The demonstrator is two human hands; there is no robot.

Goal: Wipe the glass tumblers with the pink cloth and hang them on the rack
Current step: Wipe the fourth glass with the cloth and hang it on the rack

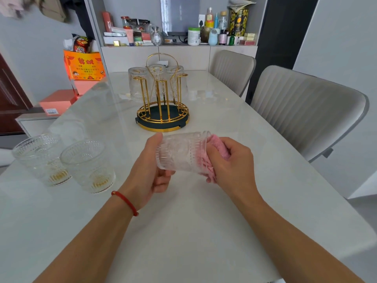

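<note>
Holding a ribbed glass tumbler [183, 153] on its side above the table [204, 231], left hand [151, 170] wraps the base end, fingers curled under and thumb over the top, likely so the mouth faces the other hand; right hand [228, 160] grips a bunched pink cloth [219, 146] pushed into the tumbler's open mouth, pink showing through the glass wall, so judged step is wiping the inside; neither hand is free or spread; red string bracelet [125, 202] on the left wrist; two more tumblers [40, 158] [88, 165] stand upright, touching or nearly so, on the left near the table edge, probably the ones waiting to be wiped; gold wire rack [162, 92] on a dark round base sits further back at table centre, well apart from the hands, three tumblers [138, 82] already hung upside down on its far pegs, near pegs bare and facing the person, so roughly halfway through; next move would need the cloth pulled out and the glass flipped mouth-down over a free peg; two grey chairs [295, 111] on the right, cluttered shelf [179, 27] behind
</note>
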